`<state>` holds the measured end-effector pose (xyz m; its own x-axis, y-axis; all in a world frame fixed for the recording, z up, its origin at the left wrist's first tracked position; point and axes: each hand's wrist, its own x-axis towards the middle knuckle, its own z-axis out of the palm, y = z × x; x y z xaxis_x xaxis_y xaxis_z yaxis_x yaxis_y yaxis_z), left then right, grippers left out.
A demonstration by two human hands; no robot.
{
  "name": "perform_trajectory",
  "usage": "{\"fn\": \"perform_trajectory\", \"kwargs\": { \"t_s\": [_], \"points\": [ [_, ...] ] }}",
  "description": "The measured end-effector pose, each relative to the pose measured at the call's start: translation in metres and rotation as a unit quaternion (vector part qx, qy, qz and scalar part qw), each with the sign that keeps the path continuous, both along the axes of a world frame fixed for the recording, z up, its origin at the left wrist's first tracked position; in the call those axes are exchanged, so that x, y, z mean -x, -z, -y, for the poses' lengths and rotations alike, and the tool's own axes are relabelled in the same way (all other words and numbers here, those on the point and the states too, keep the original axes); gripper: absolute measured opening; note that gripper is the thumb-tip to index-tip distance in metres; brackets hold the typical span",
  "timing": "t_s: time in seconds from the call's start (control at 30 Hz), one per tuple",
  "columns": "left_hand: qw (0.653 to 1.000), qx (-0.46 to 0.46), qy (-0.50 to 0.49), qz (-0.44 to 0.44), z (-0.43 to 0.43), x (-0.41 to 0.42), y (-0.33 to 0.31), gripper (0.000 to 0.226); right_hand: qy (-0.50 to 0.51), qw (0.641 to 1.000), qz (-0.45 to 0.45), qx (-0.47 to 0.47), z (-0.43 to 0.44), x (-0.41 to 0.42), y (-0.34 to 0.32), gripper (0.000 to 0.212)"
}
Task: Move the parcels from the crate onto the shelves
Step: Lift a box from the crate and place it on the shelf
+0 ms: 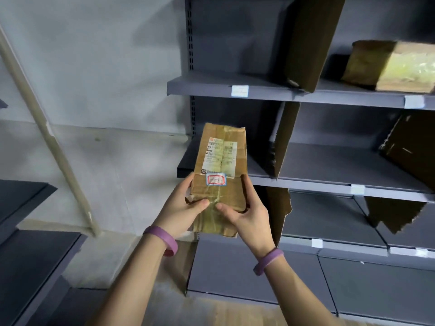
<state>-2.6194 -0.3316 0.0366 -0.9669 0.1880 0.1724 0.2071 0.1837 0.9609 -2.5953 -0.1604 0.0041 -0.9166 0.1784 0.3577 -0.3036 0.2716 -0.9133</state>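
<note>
Parcel (220,161) gripped at its near end by left hand (182,211) and right hand (249,216), thumbs on top, label up. It sits at the left front corner of the middle shelf (329,165) — probably lined up to slide in; contact with the shelf unclear.

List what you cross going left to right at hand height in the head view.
In order: slanted beige pole → left hand → parcel held by both hands → right hand → cardboard divider standing on the middle shelf → dark cardboard sheet at the right edge.
</note>
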Motion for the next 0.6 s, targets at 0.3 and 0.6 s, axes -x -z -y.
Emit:
{"fn": "perform_trajectory", "kwargs": {
  "t_s": [0.3, 0.6],
  "points": [
    [0.999, -0.009, -0.031, -0.017, -0.038, 0.102, -0.010, 0.050, 0.014, 0.999, -0.036, -0.016, -0.033, 0.100, -0.022, 0.067],
    [0.995, 0.024, -0.093, -0.011, -0.057, 0.193, -0.007, 0.058, -0.011, 0.997, -0.034, -0.062, -0.050, 0.192, -0.019, 0.062]
  ]
}}
